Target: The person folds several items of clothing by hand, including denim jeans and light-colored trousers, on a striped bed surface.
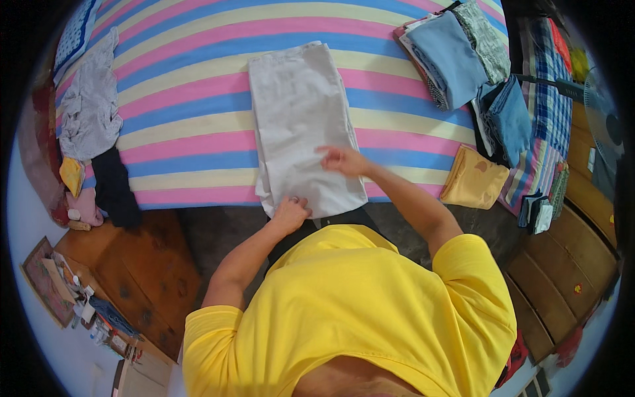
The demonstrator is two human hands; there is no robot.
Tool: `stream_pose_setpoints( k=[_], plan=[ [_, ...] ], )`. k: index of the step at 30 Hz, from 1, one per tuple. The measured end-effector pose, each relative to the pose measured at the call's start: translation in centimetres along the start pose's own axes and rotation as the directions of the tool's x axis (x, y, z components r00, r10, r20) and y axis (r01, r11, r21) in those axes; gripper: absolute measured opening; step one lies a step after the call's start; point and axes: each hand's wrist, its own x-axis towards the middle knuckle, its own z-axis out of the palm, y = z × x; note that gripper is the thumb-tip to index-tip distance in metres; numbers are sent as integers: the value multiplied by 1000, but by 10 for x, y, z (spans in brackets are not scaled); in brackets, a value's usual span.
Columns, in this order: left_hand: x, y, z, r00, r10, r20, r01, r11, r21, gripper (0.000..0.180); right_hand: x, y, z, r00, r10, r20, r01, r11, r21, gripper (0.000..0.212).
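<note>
A folded light grey garment [301, 119] lies lengthwise on the striped bed sheet [192, 99]. My left hand [291, 212] rests on the garment's near edge at the bed's rim, fingers curled against the cloth. My right hand [342, 160] lies flat on the garment a little farther in, on its right half, fingers spread and pointing left. I am wearing a yellow shirt, which fills the lower middle of the view.
A stack of folded blue and grey clothes [456, 56] sits at the far right of the bed, with a folded yellow cloth [473, 177] nearer. Crumpled grey clothes [89, 109] and a dark garment [114, 185] lie at left. A wooden cabinet [142, 264] stands lower left.
</note>
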Motion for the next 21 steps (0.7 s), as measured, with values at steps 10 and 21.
stream_pose_setpoints(
  k=[10, 21],
  plan=[
    [0, -23, -21, 997, 38, 69, -8, 918, -396, 15, 50, -21, -18, 982, 62, -177, 24, 895, 445, 30],
    [50, -138, -170, 973, -122, 198, 230, 374, -898, 40, 93, 12, -39, 833, 444, 330, -550, 732, 403, 47]
  ],
)
